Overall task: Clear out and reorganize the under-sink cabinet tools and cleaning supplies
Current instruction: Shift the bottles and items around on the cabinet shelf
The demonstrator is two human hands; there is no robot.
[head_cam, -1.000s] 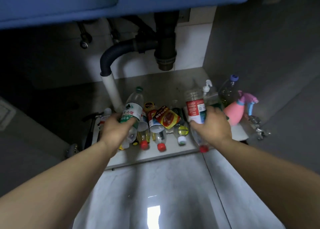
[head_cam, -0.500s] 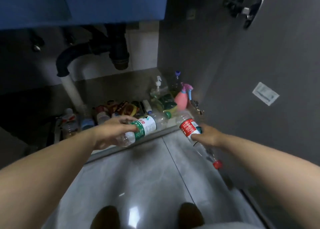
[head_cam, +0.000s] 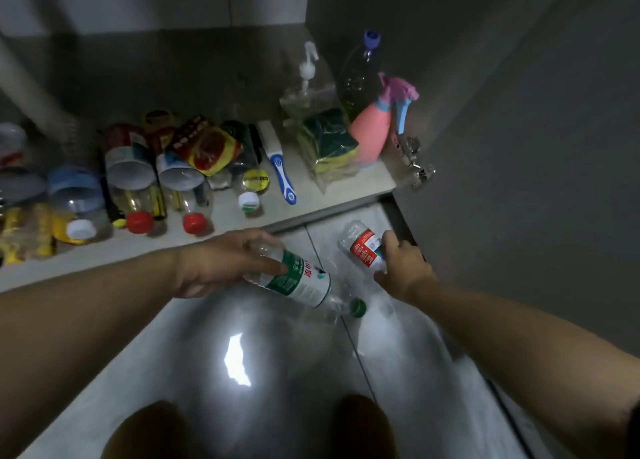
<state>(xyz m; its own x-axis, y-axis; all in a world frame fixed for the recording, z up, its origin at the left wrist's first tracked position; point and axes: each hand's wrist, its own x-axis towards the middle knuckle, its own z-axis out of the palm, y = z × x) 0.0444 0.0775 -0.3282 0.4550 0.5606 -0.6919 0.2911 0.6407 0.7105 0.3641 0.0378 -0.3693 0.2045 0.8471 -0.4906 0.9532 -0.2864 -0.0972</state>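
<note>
Dim, murky feed on my end; the one strong light is a white glare patch reflected off the glossy floor [head_cam: 239,358]; the cabinet shelf [head_cam: 349,190] gets a weak grey wash, its back sinking into shadow; the jars [head_cam: 74,195] at the far left smear with blur; the green-label bottle [head_cam: 304,282] and red-label bottle [head_cam: 362,247] look soft, print unreadable; the wide lens bows the edges.
</note>
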